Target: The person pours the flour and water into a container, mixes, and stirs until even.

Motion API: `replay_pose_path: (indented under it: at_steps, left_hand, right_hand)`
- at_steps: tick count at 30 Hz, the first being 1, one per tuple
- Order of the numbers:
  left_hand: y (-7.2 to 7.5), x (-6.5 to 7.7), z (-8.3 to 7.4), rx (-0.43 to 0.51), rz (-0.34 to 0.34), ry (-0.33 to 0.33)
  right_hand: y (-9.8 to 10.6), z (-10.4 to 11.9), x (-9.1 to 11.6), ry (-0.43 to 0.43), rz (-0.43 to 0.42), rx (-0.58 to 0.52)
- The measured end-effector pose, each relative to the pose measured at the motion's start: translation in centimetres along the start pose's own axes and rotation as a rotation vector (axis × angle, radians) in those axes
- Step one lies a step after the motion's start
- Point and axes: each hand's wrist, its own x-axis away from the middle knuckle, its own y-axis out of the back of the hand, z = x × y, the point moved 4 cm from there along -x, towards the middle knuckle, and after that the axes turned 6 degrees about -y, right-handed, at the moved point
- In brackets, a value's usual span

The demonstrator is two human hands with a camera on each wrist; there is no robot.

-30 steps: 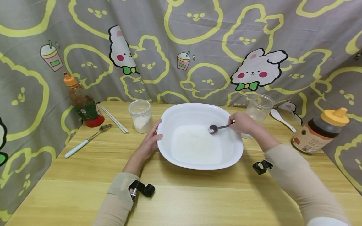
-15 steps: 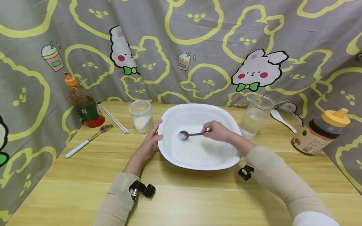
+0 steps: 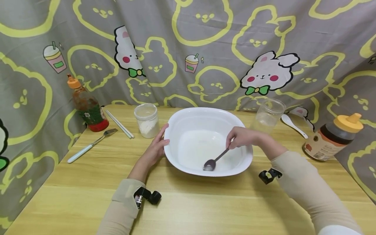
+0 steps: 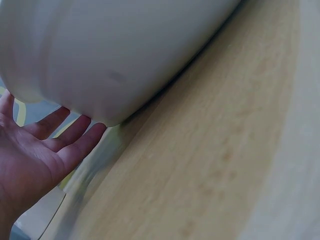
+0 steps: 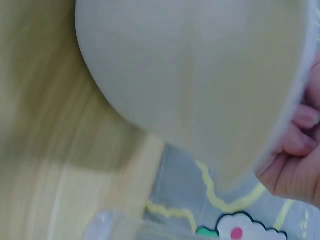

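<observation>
A white basin (image 3: pixel 202 113) stands mid-table with a shallow layer of whitish liquid in it. My right hand (image 3: pixel 242 137) grips the handle of a dark spoon (image 3: pixel 218 159) over the basin, its bowl low near the front wall. In the right wrist view, curled fingers of that hand (image 5: pixel 300 150) show past the rim; the spoon is hidden there. At the basin's left side is my left hand (image 3: pixel 155 148). The left wrist view shows this hand (image 4: pixel 45 150) with mostly straight fingers, their tips touching the outer wall.
A jar of white powder (image 3: pixel 146 120) stands left of the basin, near chopsticks (image 3: pixel 119 124), a fork (image 3: pixel 92 145) and a red sauce bottle (image 3: pixel 89 107). Right are a clear jar of liquid (image 3: pixel 267 117), a white spoon (image 3: pixel 293 125) and a yellow-capped bottle (image 3: pixel 332 137).
My right hand swept the spoon from the basin's right side to the left, then back right and toward the front wall. The left hand stayed at the basin.
</observation>
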Motion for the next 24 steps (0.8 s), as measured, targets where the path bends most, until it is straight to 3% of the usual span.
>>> replay_pose_path:
  at_steps: [8,12,15,19,24]
  left_hand:
    - [0.1,0.0,0.0,0.002,-0.001,-0.004]
    - [0.2,0.0,-0.1,0.000,0.004,-0.004]
    - [0.2,0.0,-0.1,0.002,0.003,-0.004]
    - [0.1,0.0,-0.1,0.005,0.006,-0.006]
    - [-0.1,0.0,-0.1,0.013,0.012,-0.007]
  right_hand:
    - [3.1,-1.0,1.5,-0.076,-0.255,0.212]
    - [3.6,-1.1,1.1,-0.123,-0.360,0.244]
    - [3.3,-0.9,0.2,-0.106,-0.428,0.258]
    - [2.4,-0.4,-1.4,-0.027,-0.470,0.241]
    - [0.8,0.0,-3.1,0.031,-0.435,0.103]
